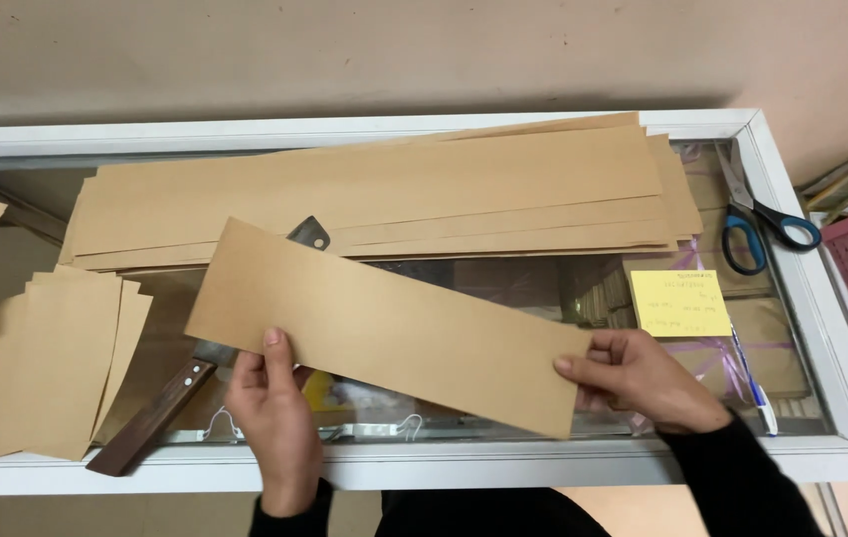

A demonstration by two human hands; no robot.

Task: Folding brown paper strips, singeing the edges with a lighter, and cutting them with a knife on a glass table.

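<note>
Above the desk (543, 467), held tilted in both hands: brown strip (384, 328). Left hand (275, 413), grip pinched on the strip's near edge, thumb on top. Right hand (643, 378), grip clamped on the strip's right end. Under the strip, partly hidden, a cleaver (160, 413) with wooden handle. Behind, a stack (384, 194) of long strips. Left, shorter sheets (56, 368). Right, a yellow note (680, 302), scissors (757, 219) and a pen (752, 383).

Bare hands, left (275, 418) and right (643, 383), in seemingly black long sleeves.
</note>
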